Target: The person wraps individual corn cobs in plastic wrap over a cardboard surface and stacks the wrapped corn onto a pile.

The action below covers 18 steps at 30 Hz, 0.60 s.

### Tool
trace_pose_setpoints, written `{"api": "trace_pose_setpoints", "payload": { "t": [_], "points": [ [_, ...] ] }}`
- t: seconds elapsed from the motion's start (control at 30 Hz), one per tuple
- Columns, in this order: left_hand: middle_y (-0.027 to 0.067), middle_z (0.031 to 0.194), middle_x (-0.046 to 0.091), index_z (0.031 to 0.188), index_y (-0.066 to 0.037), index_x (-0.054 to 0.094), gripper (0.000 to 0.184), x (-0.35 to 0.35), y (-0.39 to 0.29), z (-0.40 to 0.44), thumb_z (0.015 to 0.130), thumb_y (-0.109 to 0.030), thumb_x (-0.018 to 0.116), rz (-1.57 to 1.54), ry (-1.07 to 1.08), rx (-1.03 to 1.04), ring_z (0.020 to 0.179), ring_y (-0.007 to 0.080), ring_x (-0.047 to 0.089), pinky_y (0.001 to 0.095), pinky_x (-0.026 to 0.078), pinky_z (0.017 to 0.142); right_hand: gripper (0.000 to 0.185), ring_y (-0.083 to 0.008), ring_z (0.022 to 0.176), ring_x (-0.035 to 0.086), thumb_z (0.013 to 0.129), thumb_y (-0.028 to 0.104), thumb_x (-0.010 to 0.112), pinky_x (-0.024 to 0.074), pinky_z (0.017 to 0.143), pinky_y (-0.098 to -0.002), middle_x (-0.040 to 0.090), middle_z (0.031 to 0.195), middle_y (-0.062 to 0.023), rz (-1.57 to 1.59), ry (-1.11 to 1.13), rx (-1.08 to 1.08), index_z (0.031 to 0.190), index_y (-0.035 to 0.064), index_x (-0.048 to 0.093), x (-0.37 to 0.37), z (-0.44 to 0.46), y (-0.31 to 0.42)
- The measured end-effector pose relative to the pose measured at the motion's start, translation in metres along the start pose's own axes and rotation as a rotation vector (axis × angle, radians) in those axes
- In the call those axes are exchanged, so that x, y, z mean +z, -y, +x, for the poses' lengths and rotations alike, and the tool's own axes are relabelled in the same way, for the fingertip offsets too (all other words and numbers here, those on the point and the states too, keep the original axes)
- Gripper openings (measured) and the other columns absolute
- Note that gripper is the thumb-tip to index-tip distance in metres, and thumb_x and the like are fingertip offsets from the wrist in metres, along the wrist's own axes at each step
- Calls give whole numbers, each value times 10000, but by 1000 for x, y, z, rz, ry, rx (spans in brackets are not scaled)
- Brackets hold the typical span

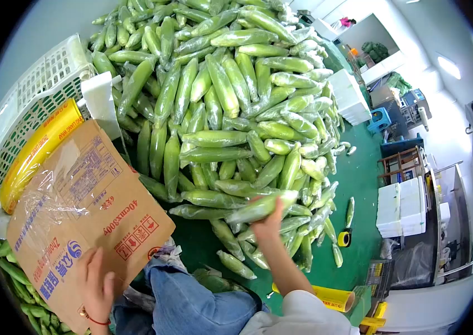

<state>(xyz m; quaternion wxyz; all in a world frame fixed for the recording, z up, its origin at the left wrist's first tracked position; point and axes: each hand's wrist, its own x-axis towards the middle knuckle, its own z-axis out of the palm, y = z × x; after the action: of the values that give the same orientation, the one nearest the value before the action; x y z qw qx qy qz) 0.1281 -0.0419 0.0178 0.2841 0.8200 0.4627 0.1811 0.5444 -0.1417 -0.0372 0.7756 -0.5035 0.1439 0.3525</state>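
Observation:
My right hand [269, 219] is closed round a green corn cob in clear film [256, 207], at the near edge of a large heap of wrapped cobs [214, 89]. My left hand [95, 282], fingers apart and holding nothing, is over the lower part of a brown cardboard sheet [102, 195] with printed text. Crumpled clear film [52, 195] lies on the cardboard. Beside it, a yellow roll of wrap [41, 153] rests against a white plastic crate [30, 106].
Unwrapped green cobs [16, 273] lie at the lower left. A yellow tube [334, 298] and a yellow tape roll [344, 238] are on the green floor [359, 173]. White foam boxes [401, 206] stand at the right, near a blue stool [379, 120].

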Motion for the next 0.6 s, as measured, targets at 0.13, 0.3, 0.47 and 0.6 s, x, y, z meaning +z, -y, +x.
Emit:
{"api": "trace_pose_setpoints", "payload": {
  "t": [0.13, 0.3, 0.47, 0.6],
  "points": [
    [208, 1371, 446, 1252, 2, 544, 425, -5, 47, -43, 827, -5, 553, 229, -163, -138, 1258, 381, 443, 424, 357, 1044, 421, -223, 849, 573, 937, 428, 535, 510, 782, -373, 575, 938, -121, 369, -209, -207, 1080, 33, 510, -76, 105, 55],
    [172, 1441, 399, 1380, -71, 447, 582, -25, 73, -59, 823, -33, 611, 445, -357, -477, 1332, 358, 369, 408, 332, 1077, 272, -103, 648, 550, 926, 208, 616, 492, 602, -248, 572, 779, -6, -191, 452, 120, 1159, 77, 564, 47, -6, -53],
    [169, 1360, 476, 1329, -63, 494, 570, -43, 122, -44, 794, -89, 686, 190, -461, -583, 1203, 346, 488, 396, 420, 997, 591, -273, 1168, 506, 850, 319, 644, 488, 896, -379, 454, 1323, -123, -1627, 1519, -1096, 1371, 131, 436, 161, -93, -162],
    [172, 1327, 510, 1073, -78, 661, 335, -66, 162, -19, 746, -87, 736, 346, -532, -250, 1104, 363, 563, 396, 478, 925, 546, -293, 1196, 523, 796, 283, 716, 502, 908, -389, 362, 1470, -76, -1567, 1414, -1116, 1305, 193, 540, 223, -85, -219]
  ]
}}
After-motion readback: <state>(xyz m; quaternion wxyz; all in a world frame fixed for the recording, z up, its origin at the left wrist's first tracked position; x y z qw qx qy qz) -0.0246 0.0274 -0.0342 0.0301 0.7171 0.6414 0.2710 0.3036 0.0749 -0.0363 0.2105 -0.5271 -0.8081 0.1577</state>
